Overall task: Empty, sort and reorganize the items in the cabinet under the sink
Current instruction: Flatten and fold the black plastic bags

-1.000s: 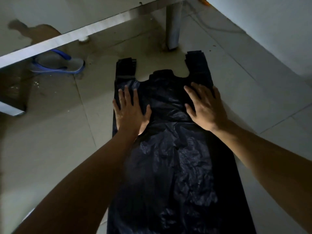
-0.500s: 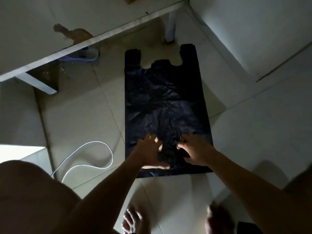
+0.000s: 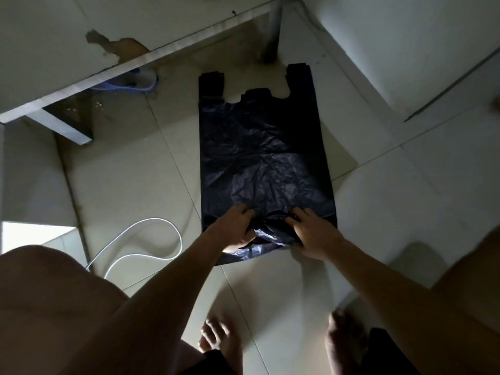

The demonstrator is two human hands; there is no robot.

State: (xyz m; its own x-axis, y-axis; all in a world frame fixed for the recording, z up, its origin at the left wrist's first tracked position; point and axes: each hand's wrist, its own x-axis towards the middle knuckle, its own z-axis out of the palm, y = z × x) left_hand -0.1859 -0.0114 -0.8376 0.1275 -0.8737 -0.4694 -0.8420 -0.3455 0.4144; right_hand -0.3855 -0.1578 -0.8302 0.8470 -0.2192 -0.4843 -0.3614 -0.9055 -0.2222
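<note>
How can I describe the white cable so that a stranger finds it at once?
Start at the tiled floor, where a black bag lies spread out. Left of the bag's near end, the cable lies in a loop. It is the only thin, bright white, curved thing there.

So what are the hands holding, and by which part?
Both the left hand and right hand grip the black plastic bag by its bunched bottom edge.
</note>
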